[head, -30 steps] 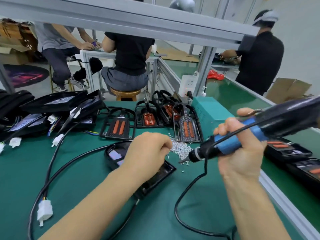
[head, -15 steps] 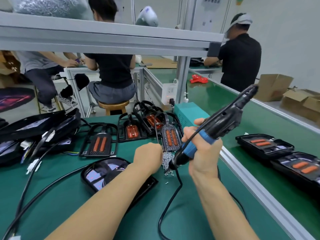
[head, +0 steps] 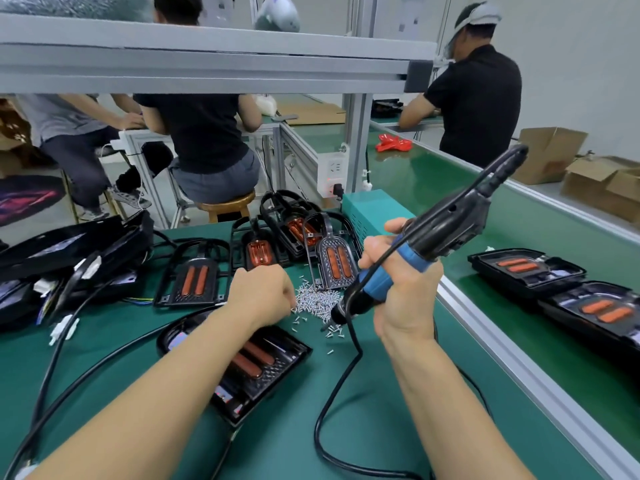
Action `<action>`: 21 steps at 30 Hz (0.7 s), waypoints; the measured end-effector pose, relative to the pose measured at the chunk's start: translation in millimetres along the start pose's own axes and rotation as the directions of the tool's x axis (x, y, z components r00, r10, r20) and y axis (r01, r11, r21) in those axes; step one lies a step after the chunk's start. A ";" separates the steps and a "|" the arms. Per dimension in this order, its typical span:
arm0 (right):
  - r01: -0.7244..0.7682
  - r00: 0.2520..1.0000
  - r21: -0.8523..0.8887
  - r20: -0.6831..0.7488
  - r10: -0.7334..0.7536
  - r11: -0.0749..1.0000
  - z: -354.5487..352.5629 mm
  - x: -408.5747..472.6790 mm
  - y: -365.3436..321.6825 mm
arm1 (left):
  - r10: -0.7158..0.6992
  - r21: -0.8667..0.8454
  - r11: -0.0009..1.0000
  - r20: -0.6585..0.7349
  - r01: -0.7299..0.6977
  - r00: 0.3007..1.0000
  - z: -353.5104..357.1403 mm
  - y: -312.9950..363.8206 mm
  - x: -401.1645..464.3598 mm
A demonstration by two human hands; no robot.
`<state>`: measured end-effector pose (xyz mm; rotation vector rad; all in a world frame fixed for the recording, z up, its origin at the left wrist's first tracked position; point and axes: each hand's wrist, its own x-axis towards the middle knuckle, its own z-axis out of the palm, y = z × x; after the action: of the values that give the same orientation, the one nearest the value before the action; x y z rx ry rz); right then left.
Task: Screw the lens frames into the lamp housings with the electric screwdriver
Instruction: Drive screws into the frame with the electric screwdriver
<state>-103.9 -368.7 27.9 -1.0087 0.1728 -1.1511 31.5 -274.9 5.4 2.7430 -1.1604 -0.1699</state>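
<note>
Two bare hands are at work over the green bench (head: 104,368). Right hand (head: 401,285) has its fingers wrapped round the blue grip of the electric screwdriver (head: 426,244), which is held tilted, bit end down and to the left, tip hovering just above the near edge of the screw pile (head: 317,299); its black cord (head: 332,393) loops down across the bench toward the near edge. Left hand (head: 263,292) is at the left side of the screw pile, fingers curled downward onto the screws; whether a screw is pinched cannot be told. One lamp housing (head: 249,368) with an orange-lensed frame seated in it lies near the middle of the bench, partly under the left forearm. Several loose lens frames (head: 194,278) lie and lean in a row toward the far edge, just beyond the screws. More housings with trailing cables (head: 69,258) are stacked at the far left corner. Two assembled lamps (head: 561,285) rest on the adjoining conveyor surface beyond the right edge rail. A teal box (head: 370,209) stands at the far edge.
</note>
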 end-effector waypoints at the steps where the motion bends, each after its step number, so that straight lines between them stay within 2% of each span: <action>1: -0.004 1.000 0.001 0.000 0.004 1.000 1.3 0.3 0.4 | -0.004 0.007 1.000 0.019 0.004 1.000 2.0 -0.8 -1.1; 8: 0.000 0.999 -0.032 0.038 0.001 0.999 7.1 -1.7 2.7 | 0.033 0.044 0.998 0.012 -0.034 0.999 17.6 1.8 -0.9; 14: -0.001 1.000 -0.053 0.011 0.002 0.999 4.2 -2.5 -0.1 | 0.038 0.094 0.995 -0.008 -0.037 0.999 23.2 9.6 4.0; 21: 0.001 1.000 -0.070 0.023 0.001 0.998 2.2 -6.5 -2.7 | 0.037 0.088 0.995 0.155 -0.051 0.987 15.9 15.7 6.1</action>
<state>-107.3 -362.3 28.8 -1.0832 0.1956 -1.1395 22.0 -291.7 -7.6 2.8234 -1.2968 -0.3359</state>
